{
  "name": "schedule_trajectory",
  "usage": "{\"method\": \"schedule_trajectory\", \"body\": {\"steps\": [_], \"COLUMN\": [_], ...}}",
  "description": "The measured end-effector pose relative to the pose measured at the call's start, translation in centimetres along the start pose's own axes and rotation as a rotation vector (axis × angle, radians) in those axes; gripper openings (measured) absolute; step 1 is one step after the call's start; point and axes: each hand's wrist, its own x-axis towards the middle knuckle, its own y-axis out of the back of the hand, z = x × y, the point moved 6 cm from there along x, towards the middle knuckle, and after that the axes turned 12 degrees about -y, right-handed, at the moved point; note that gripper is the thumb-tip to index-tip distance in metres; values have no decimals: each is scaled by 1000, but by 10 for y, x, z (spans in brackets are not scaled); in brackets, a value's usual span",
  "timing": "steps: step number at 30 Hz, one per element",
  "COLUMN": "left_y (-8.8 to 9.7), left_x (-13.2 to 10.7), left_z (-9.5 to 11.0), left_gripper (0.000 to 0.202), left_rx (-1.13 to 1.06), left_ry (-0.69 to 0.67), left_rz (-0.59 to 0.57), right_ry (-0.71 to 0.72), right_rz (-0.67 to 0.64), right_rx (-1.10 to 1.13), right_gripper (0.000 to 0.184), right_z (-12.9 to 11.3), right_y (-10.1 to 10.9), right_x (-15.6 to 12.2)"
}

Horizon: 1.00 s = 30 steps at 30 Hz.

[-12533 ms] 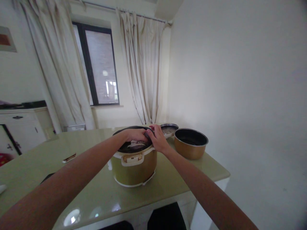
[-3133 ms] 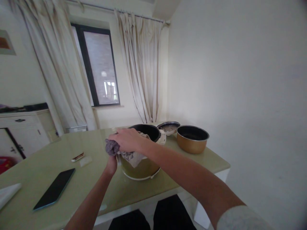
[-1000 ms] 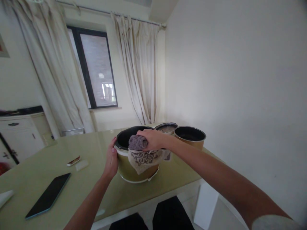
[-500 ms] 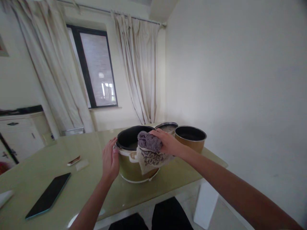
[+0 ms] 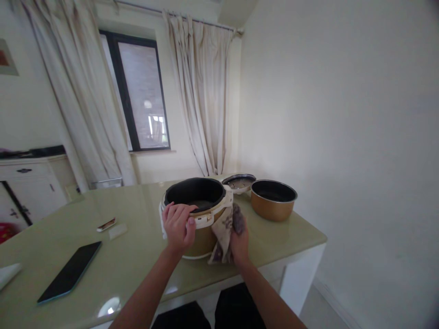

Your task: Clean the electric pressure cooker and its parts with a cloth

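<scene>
- Our left hand (image 5: pixel 178 225) closes over the near rim of the round gold electric cooker (image 5: pixel 194 193). The fingers lie on its white collar at about seven o'clock and the thumb runs down the gold wall.
- Our right hand (image 5: pixel 239 241) holds a crumpled beige cloth with a grey pattern (image 5: pixel 223 230) and presses it against the cooker's outer wall at about four o'clock. The cloth hangs from the collar down towards the base.
- We see the cooker upright and lidless, its black bowl open, on the glossy pale green table (image 5: pixel 137 256) near the table's right end.
- At two o'clock from the cooker, apart from it, stands an open round gold pot with a dark inside (image 5: pixel 273 208).
- At one o'clock, just beside the collar, sits a shallow round grey dish (image 5: pixel 239 182).
- At eight o'clock, well apart, a flat black phone (image 5: pixel 70 272) lies on the table.
- At nine o'clock we make out a small brown oblong (image 5: pixel 106 224) beside a small pale slip (image 5: pixel 117 231), both too small to identify.
</scene>
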Motion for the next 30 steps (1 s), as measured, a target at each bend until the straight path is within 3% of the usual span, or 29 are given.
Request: {"method": "schedule_trajectory", "body": {"steps": [1, 3, 6, 10, 13, 17, 20, 24, 27, 30], "left_y": [0, -2, -8, -18, -20, -7, 13, 32, 38, 43], "left_x": [0, -1, -1, 2, 8, 7, -18, -84, -127, -146], "left_z": [0, 0, 1, 1, -3, -7, -4, 0, -3, -7], "left_gripper": [38, 37, 36, 35, 34, 42, 49, 49, 59, 80], "left_rx": [20, 57, 93, 122, 86, -117, -225, -173, -128, -138], "left_ry": [1, 12, 19, 48, 80, 55, 65, 164, 276, 300], "left_rz": [11, 29, 41, 29, -18, -135, -176, -199, -229, -257], "right_ry": [-75, -92, -51, -6, 93, 221, 428, 772, 699, 382], "right_rz": [8, 19, 64, 93, 139, -62, -219, -290, -337, -413], "right_rx": [51, 69, 97, 116, -68, -402, -712, -909, -873, -594], "right_gripper": [50, 45, 45, 54, 60, 66, 60, 33, 32, 45], "right_z": [-5, -23, -39, -16, 2, -3, -18, -32, -40, -51], "right_y": [2, 0, -9, -28, -41, -74, -105, -140, -150, -143], "right_x": [16, 43, 50, -1, -53, -94, -109, -120, -118, -110]}}
